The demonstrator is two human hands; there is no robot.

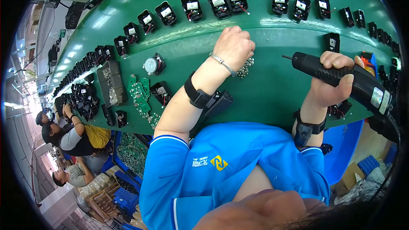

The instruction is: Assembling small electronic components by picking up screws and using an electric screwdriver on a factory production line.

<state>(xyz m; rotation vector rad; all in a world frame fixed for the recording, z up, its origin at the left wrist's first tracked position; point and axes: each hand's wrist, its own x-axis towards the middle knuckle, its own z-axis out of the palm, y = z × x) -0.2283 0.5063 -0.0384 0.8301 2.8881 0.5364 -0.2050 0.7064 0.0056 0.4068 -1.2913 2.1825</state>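
My right hand (334, 79) is wrapped round a black electric screwdriver (317, 67), its thin bit pointing left over the green table. Beside a small pile of shiny metal screws (245, 69), my left hand (235, 47) is closed with its knuckles up. What those fingers hold, if anything, is hidden beneath the hand. A black open housing (332, 42) with a pale part inside stands just beyond the screwdriver. Left of my left forearm lie another black housing (160, 93), a round speaker (154, 64) and several green circuit boards (139, 95).
Several black housings (192, 7) stand in a curved row along the far side of the green table (196, 55). A grey tray (111, 83) of small metal parts sits at left. A blue bin (347, 153) is below the right edge. Other people (70, 138) work at far left.
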